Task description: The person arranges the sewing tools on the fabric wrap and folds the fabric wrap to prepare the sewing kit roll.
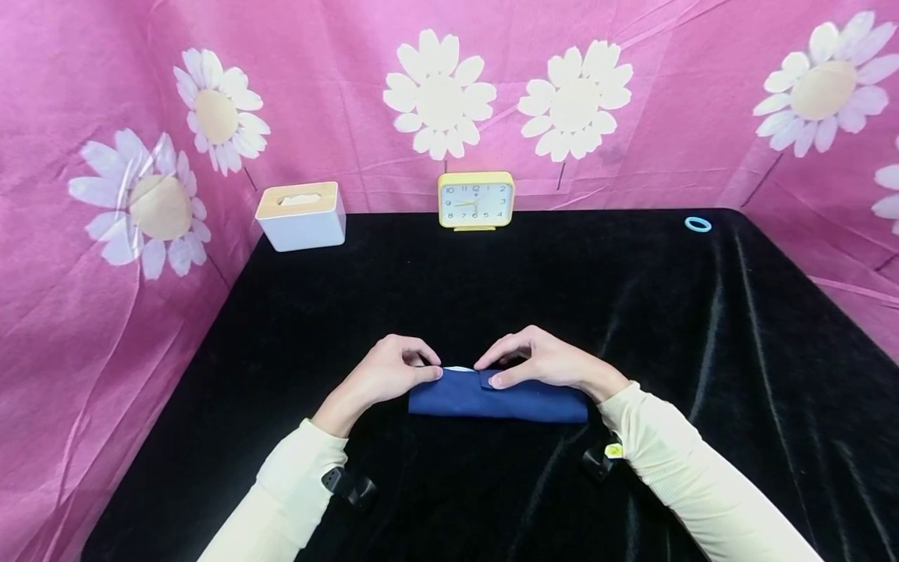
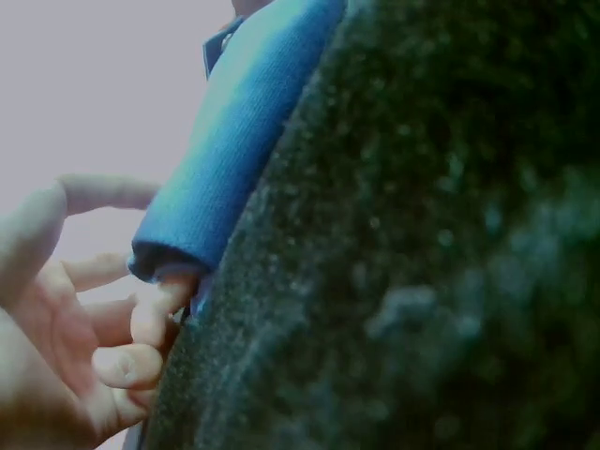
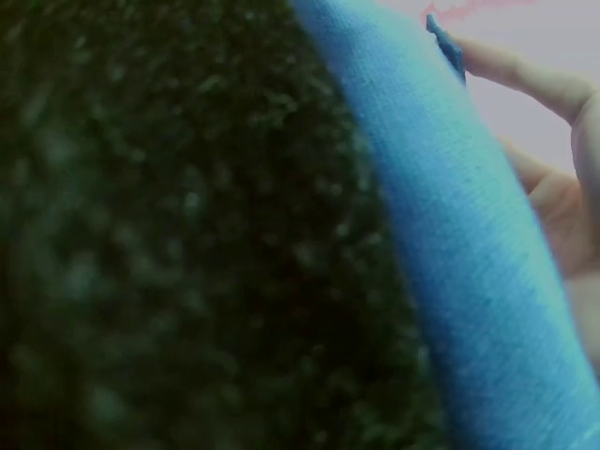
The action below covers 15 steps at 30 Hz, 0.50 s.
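Note:
A blue cloth roll (image 1: 449,402) lies lengthwise across the black-covered table, a sliver of white showing along its far edge. My left hand (image 1: 389,371) grips its left part, thumb on the near side and fingers behind. In the left wrist view, fingers curl at the open end of the roll (image 2: 234,131). My right hand (image 1: 544,361) pinches a small blue tab (image 1: 486,380) near the roll's middle, thumb on top. That tab (image 2: 216,52) carries a small round stud in the left wrist view. The right wrist view has the roll (image 3: 469,234) running past the fingers.
A white tissue box (image 1: 302,222) with a wooden top stands at the back left. Beside the flowered pink backdrop, a yellow clock (image 1: 476,200) stands at the back edge. A light-blue ring (image 1: 698,219) lies at the back right. Black velvet cloth (image 1: 562,273) covers the table.

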Available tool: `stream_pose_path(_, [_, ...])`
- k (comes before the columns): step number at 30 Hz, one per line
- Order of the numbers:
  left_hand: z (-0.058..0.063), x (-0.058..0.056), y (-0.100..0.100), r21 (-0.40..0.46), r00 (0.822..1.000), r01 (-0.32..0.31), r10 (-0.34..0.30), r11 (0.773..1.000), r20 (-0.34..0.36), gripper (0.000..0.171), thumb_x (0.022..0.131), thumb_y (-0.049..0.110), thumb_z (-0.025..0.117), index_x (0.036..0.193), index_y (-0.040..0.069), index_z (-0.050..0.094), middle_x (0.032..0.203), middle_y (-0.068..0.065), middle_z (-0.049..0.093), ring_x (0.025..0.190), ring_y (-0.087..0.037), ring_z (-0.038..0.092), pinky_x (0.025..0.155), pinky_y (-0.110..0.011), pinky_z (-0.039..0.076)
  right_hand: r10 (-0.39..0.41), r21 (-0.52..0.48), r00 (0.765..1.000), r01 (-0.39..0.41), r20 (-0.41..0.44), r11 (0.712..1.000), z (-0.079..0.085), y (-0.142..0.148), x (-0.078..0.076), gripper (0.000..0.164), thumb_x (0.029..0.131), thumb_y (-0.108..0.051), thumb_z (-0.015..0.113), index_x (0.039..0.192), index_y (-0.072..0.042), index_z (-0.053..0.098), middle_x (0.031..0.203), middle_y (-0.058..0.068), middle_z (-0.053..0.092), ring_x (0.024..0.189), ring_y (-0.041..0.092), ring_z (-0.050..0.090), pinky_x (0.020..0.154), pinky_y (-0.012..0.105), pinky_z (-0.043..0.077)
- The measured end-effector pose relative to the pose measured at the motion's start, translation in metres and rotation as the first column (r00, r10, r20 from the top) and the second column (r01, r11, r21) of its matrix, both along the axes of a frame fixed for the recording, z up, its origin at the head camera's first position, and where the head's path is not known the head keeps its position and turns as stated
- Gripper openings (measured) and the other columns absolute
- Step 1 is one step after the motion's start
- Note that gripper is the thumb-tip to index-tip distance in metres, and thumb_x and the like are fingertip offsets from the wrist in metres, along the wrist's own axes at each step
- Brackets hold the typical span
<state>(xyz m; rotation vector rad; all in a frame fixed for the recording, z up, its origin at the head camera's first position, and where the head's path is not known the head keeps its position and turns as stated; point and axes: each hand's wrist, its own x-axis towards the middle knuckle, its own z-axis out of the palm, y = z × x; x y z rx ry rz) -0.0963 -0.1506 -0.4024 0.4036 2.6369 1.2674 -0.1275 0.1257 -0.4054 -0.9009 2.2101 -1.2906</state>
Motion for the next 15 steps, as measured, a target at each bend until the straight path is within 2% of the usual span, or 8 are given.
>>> stream_pose_path(4, [0.001,0.004,0.001,-0.023,0.996,0.059,-0.061,0.998,-0.072,0.024,0.084,0.027,0.081,0.106,0.017,0.078,0.101,-0.003,0.068,0.078,-0.015,0.055,0.07,-0.029,0.045,-0.02,0.053,1.0,0.019,0.019,0.998,0.007,-0.002,0.002,0.028,0.085,-0.022,0.081,0.113,-0.016,0.078,0.111,0.001,0.075,0.097,0.018,0.066,0.084,0.026,0.054])
stream_pose_path(7, [0.001,0.006,0.002,-0.046,0.988,0.12,-0.124,0.992,-0.093,0.03,0.084,0.029,0.081,0.112,0.019,0.077,0.115,-0.004,0.065,0.087,-0.017,0.052,0.075,-0.029,0.044,-0.042,0.115,0.999,0.039,0.021,0.993,0.014,-0.002,0.006,0.029,0.086,-0.026,0.08,0.113,-0.016,0.078,0.106,0.002,0.075,0.09,0.017,0.066,0.075,0.026,0.054])
stream_pose_path(11, [-0.001,0.004,0.003,-0.047,0.97,0.194,-0.199,0.98,-0.139,0.026,0.085,0.027,0.08,0.11,0.018,0.078,0.107,0.0,0.069,0.087,-0.014,0.053,0.076,-0.027,0.044,-0.054,0.169,0.998,0.049,0.025,0.984,0.019,-0.001,0.011,0.03,0.088,-0.03,0.078,0.114,-0.015,0.077,0.104,0.002,0.075,0.091,0.016,0.066,0.077,0.029,0.054])
stream_pose_path(15, [-0.004,0.002,0.005,-0.035,0.961,0.218,-0.221,0.975,-0.168,0.022,0.085,0.024,0.081,0.106,0.016,0.078,0.098,0.001,0.071,0.081,-0.011,0.054,0.07,-0.025,0.043,-0.077,0.168,0.996,0.067,0.051,0.984,0.02,-0.001,0.016,0.032,0.088,-0.03,0.078,0.116,-0.014,0.076,0.107,0.003,0.075,0.092,0.016,0.067,0.08,0.032,0.055])
